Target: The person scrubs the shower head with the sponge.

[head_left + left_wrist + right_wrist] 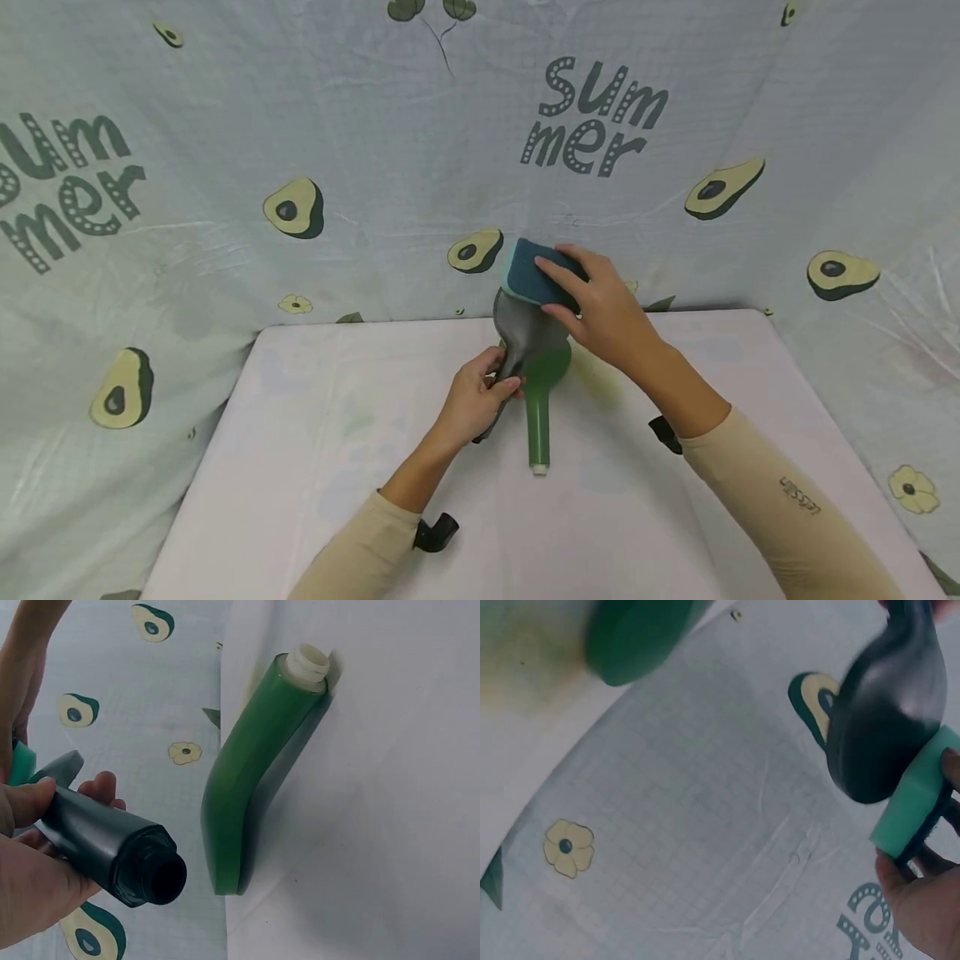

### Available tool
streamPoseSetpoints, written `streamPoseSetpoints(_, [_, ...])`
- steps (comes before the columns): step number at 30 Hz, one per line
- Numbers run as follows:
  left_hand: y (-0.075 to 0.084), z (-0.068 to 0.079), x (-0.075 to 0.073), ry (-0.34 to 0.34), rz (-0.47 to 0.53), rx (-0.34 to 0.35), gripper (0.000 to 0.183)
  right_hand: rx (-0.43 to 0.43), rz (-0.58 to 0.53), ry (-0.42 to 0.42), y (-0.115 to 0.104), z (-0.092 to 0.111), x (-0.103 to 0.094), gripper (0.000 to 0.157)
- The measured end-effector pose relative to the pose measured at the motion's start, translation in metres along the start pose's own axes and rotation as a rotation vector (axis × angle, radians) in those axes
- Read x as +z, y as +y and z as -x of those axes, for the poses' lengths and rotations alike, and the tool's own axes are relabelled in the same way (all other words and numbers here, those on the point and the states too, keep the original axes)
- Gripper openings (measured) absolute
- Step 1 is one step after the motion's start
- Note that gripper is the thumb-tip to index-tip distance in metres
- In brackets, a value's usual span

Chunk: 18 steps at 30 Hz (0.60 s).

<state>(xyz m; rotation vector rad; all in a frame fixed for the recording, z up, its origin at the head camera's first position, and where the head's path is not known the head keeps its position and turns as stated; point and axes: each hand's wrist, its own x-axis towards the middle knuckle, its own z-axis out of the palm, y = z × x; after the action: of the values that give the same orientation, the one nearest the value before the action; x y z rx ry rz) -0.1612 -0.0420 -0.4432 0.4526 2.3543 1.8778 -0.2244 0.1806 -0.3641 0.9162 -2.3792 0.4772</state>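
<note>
My left hand (476, 398) grips the handle of a dark grey handheld shower head (536, 329), raised above the table with its head end up. In the left wrist view, its threaded handle end (154, 870) points toward the camera. My right hand (603, 312) pinches a sponge (536, 271) with a dark blue scouring side and teal foam. At the tip of the grey head, the foam side (915, 795) touches the rounded surface in the right wrist view. A green shower head (538, 417) with a white threaded end (307, 666) lies on the table below, partly hidden by the grey one.
A pale cloth covers the table (337, 400), with a faint yellowish patch (596, 379) right of the green shower head. Behind the far edge hangs a curtain (390, 167) printed with avocados and lettering. Black wrist-worn pieces (437, 532) show by both sleeves.
</note>
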Motion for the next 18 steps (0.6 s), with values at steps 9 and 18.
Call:
streamPoseSetpoints(9, [0.003, 0.002, 0.002, -0.006, -0.089, -0.024, 0.032, 0.070, -0.017, -0.031, 0.003, -0.005, -0.010, 0.061])
streamPoseSetpoints(18, [0.003, 0.002, 0.002, 0.001, -0.161, -0.028, 0.033, -0.118, 0.075, -0.004, -0.019, 0.017, 0.006, 0.061])
